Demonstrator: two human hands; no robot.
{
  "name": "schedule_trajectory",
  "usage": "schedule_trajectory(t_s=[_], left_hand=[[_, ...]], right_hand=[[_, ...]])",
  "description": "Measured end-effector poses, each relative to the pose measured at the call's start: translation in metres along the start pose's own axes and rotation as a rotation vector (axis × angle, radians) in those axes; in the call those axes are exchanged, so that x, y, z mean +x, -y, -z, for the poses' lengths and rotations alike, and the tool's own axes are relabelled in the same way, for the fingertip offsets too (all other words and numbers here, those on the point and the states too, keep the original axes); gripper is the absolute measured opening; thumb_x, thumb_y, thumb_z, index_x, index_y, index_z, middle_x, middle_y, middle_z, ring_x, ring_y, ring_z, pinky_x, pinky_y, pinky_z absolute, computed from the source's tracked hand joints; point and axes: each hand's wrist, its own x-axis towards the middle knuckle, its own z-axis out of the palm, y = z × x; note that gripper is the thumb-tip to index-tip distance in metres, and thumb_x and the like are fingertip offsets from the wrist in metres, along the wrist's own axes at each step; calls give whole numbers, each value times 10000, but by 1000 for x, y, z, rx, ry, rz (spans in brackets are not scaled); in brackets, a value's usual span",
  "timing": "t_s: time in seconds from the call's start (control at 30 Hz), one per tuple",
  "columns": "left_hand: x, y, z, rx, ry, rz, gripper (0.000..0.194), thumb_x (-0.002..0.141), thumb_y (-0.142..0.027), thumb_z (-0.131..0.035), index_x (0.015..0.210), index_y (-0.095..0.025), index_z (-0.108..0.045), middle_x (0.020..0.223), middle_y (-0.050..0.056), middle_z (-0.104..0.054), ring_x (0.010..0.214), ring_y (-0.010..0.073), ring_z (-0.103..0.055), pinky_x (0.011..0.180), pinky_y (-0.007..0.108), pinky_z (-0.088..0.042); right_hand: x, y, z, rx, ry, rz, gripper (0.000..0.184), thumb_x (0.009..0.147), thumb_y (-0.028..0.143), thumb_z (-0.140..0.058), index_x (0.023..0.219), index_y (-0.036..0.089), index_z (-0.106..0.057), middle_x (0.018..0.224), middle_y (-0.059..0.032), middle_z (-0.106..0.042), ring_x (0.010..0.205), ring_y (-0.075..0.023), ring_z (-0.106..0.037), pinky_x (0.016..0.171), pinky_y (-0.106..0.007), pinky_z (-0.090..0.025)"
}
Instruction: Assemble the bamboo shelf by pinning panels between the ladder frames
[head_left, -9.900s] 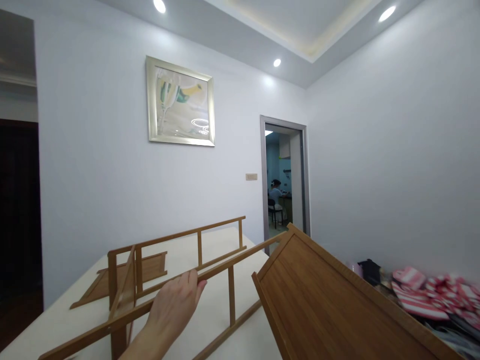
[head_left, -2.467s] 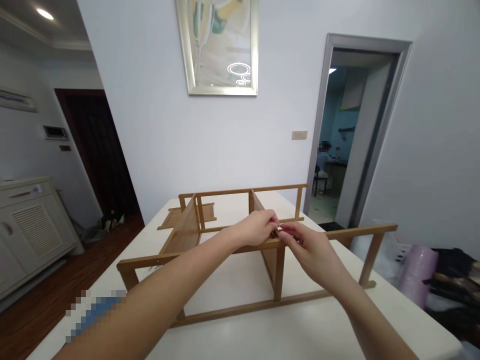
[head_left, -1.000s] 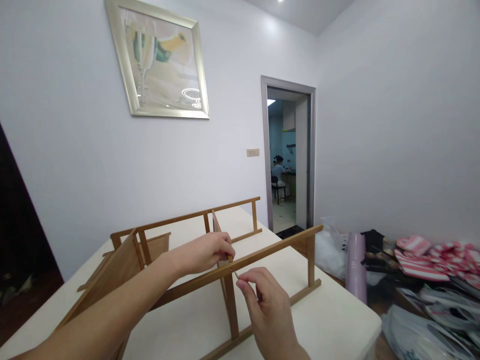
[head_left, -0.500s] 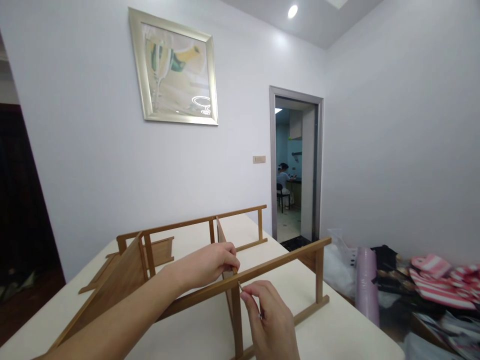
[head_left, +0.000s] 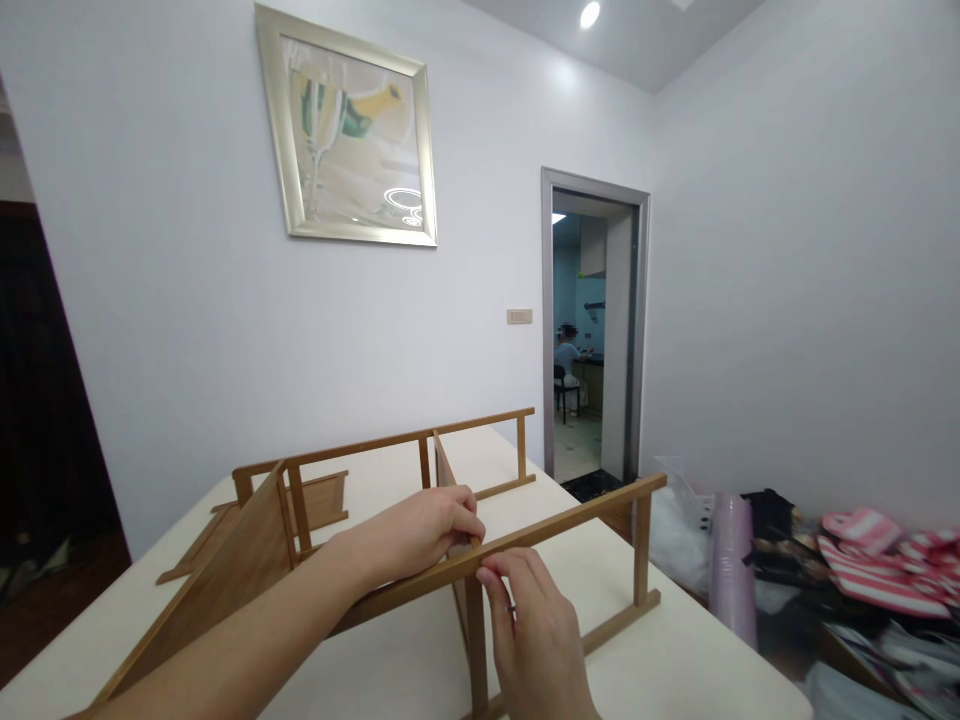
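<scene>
White worktop [head_left: 675, 672] at 6 o'clock carries the work; wooden rack frame [head_left: 420, 585] laid lengthwise, likely so joints sit within reach. Side panel [head_left: 206, 590] spans it at the hands' 9 o'clock; loose panel [head_left: 319, 498] flat at their 10 o'clock. Left hand [head_left: 439, 525] gripping cross-panel [head_left: 444, 462] edge inside near rail [head_left: 570, 522], apparently bracing it; right hand [head_left: 536, 620] pinched at rail's outer side, small dark part [head_left: 512, 607] between fingers, can't tell what; fingertip contents hidden. No readable brands, labels, writing
</scene>
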Motion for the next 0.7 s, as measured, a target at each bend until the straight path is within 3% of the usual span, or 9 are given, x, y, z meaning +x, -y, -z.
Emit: schedule_trajectory(t_s=[0.17, 0.3, 0.5, 0.7], left_hand=[[-2, -2, 1, -46, -22, 36, 282, 853, -110, -451, 863, -243, -700, 996, 12, -599, 826, 126, -595, 754, 223, -442], [-2, -4, 2, -145, -41, 76, 288, 815, -74, -460, 862, -226, -700, 1004, 15, -619, 853, 130, -601, 782, 222, -460], [-5, -3, 2, -292, 4, 103, 276, 840, -120, -467, 923, -224, -709, 996, 15, -660, 944, 151, -616, 873, 241, -458], [-5, -8, 8, -358, 45, 154, 252, 865, -193, -463, 906, -204, -711, 1013, 31, -645, 968, 175, -605, 906, 281, -447]], right_hand=[[-4, 2, -7, -155, -98, 88, 190, 992, 219, -402, 944, 192, -584, 786, -52, -652, 624, -160, -655, 480, -231, -481], [-5, 2, -10, -152, -112, 85, 185, 995, 229, -398, 925, 197, -566, 762, -48, -640, 616, -157, -649, 457, -224, -466], [-10, 1, -15, -23, -63, -67, 185, 991, 277, -412, 890, 218, -556, 753, -30, -626, 636, -158, -647, 530, -239, -489], [-16, 6, -23, 169, -59, -320, 216, 959, 371, -486, 820, 236, -582, 682, -4, -633, 566, -151, -598, 448, -236, -419]])
